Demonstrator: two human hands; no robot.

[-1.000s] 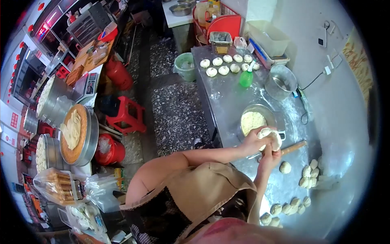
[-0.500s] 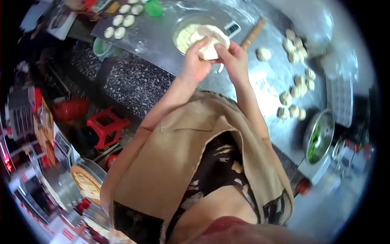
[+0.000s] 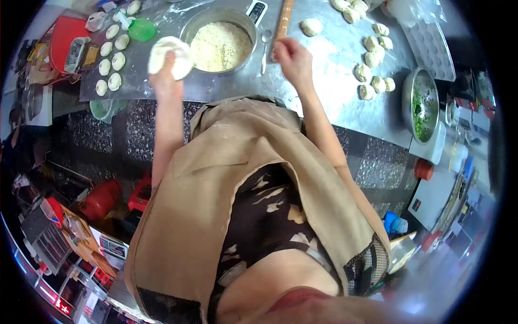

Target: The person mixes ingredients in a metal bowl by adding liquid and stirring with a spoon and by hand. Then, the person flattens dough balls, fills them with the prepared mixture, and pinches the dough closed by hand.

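My left hand [image 3: 168, 81] holds a flat, round dough wrapper [image 3: 178, 62] up, with the thumb lying across it. Just right of the wrapper stands a metal bowl [image 3: 249, 51] of pale crumbly filling [image 3: 220, 47]. My right hand [image 3: 295, 62] is closed, its curled fingers over the near end of a wooden rolling pin [image 3: 284, 21]; whether they grip the pin or something small is hidden. A metal spoon [image 3: 264, 49] lies between the bowl and the pin. Beyond my right hand sits a single dough ball [image 3: 311, 27].
Filled dough rounds [image 3: 118, 61] lie in rows at the left, near a green bottle [image 3: 142, 29]. Several dough pieces [image 3: 372, 56] sit at the right, before a bowl of chopped greens [image 3: 422, 108] and a white moulded tray [image 3: 429, 48]. A digital scale [image 3: 257, 11] stands behind the filling.
My hands have parted. The left has carried the dough wrapper leftward, away from over the bowl, while the right has let go of it and moved to the rolling pin's near end. The view has turned.
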